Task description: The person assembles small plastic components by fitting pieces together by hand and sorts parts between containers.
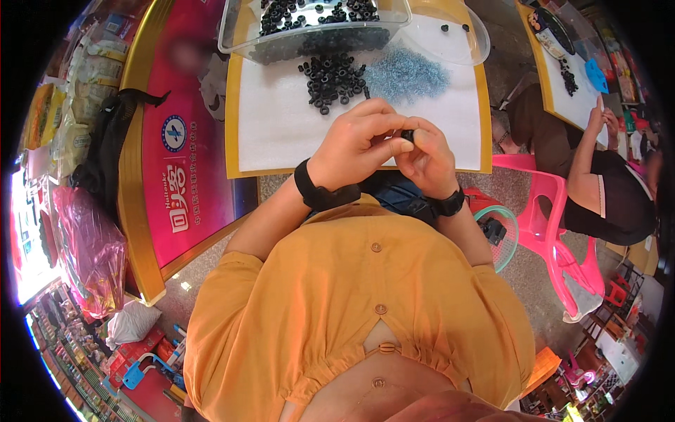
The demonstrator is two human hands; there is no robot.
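My left hand (355, 141) and my right hand (425, 158) meet just over the near edge of the white foam pad (274, 119). Together they pinch a small black ring (408, 134) between the fingertips. Beyond them on the pad lies a heap of black rings (332, 77) and, to its right, a pile of small blue-grey rings (406, 74). A clear plastic tray (239, 35) with more black rings stands at the far edge. Both wrists wear black bands.
A clear round lid (460, 42) with a few black rings lies at the back right. A pink panel with a gold rim (133, 176) flanks the pad on the left. A person sits on a pink plastic chair (548, 232) at the right, working at another board (573, 91).
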